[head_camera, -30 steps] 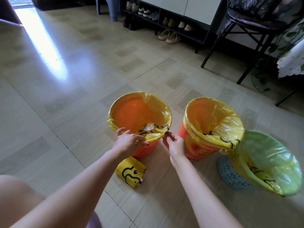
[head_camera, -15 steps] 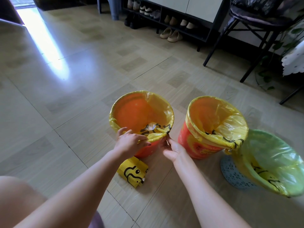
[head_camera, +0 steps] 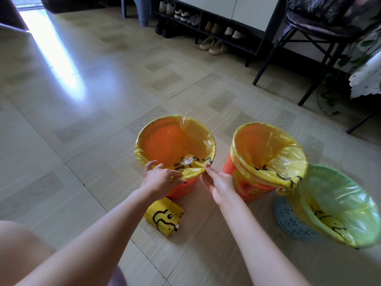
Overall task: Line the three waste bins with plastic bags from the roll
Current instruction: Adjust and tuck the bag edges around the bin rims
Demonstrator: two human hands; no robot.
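Head view, one moment — three bins on the floor, all already bagged.

Left orange bin [head_camera: 175, 145]: yellow bag [head_camera: 198, 133] folded over its rim, slack bunched at the near edge. Left hand [head_camera: 159, 180] rests on that near rim, fingers curled over the gathered plastic and holding it down. Right hand [head_camera: 220, 182] sits just beside the same rim on its right, fingers extended, fingertip touching the bag's edge; it does not seem to pinch anything.

Middle orange bin [head_camera: 249, 186]: lined, bag cuffed, knot of slack at its near right edge. Blue perforated bin [head_camera: 288, 219], near right: lined, tilted toward the camera.

Bag roll [head_camera: 164, 216]: on the floor near the left bin, below the left wrist, untouched.

Step in hand, by judgement — tightening the last liner. Next move likely calls for twisting or tucking the slack so the cuff grips the rim, without dragging the thin film off the far side.
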